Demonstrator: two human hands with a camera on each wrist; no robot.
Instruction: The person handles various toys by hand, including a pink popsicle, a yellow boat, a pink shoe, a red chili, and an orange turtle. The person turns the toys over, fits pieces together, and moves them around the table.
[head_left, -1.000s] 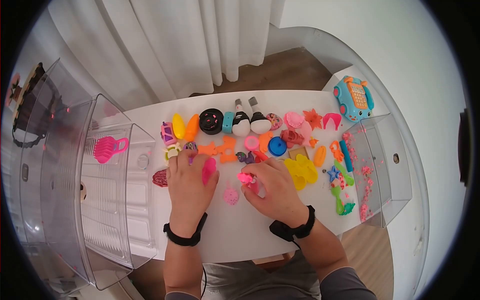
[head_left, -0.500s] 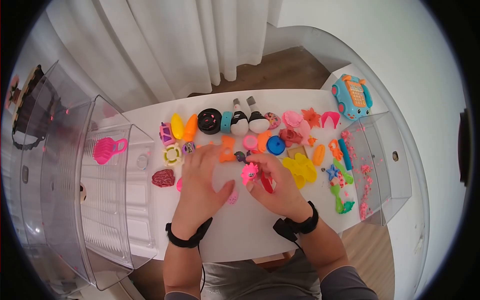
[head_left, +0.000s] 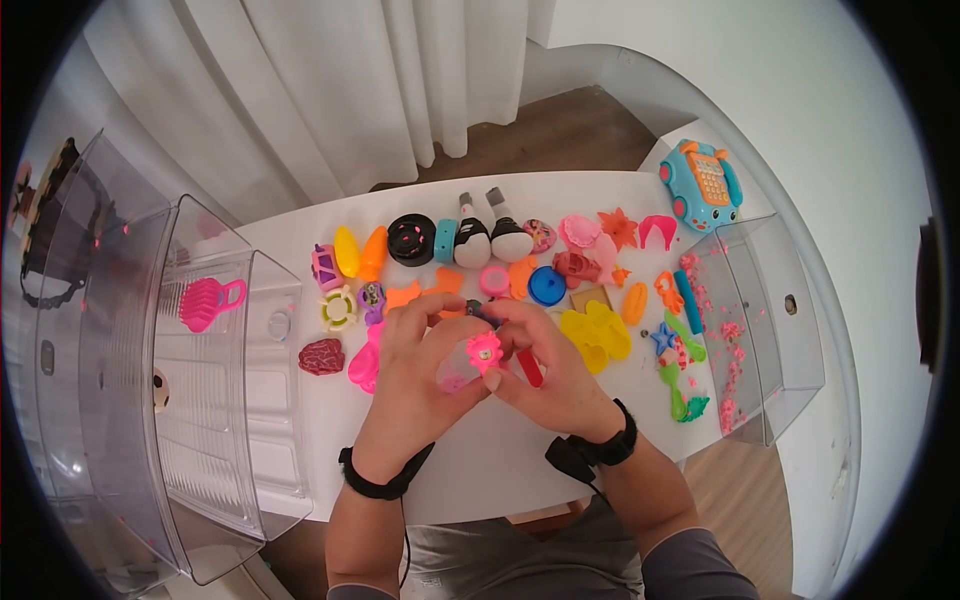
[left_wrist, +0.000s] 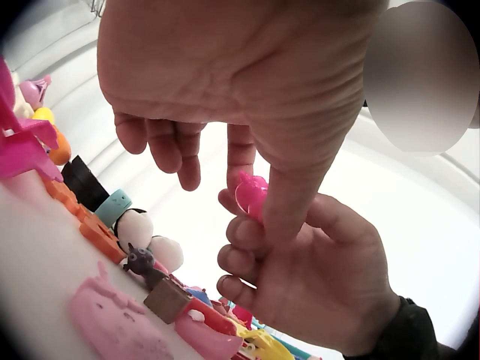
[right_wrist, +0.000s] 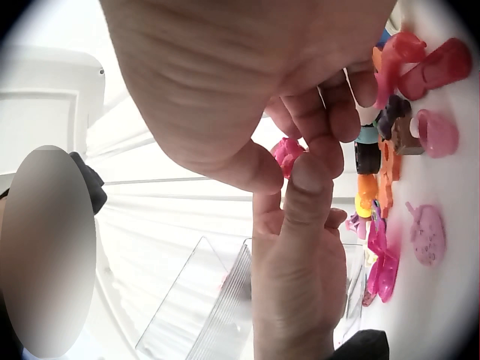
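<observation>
Both hands meet above the table around a small bright pink toy (head_left: 485,352) with a wavy edge. The left hand (head_left: 412,385) pinches it between thumb and forefinger, its other fingers loosely bent. From the other side the right hand (head_left: 560,380) holds the same toy with thumb and fingertips. In the left wrist view the pink toy (left_wrist: 252,196) sits between the fingertips; in the right wrist view the toy (right_wrist: 287,156) is partly covered by fingers. Below lies a pale pink strawberry-like piece (right_wrist: 428,234), and a red piece (head_left: 529,368) lies by the right hand.
Many toys stand across the table's back half, including a black round one (head_left: 411,240) and yellow moulds (head_left: 596,336). Clear bins flank the table, the left one with a pink scoop (head_left: 212,303). A toy phone (head_left: 703,186) is at the back right.
The left hand has come right and now grips the pink toy along with the right hand. The toy, held by the right hand before, has shifted slightly left and turned.
</observation>
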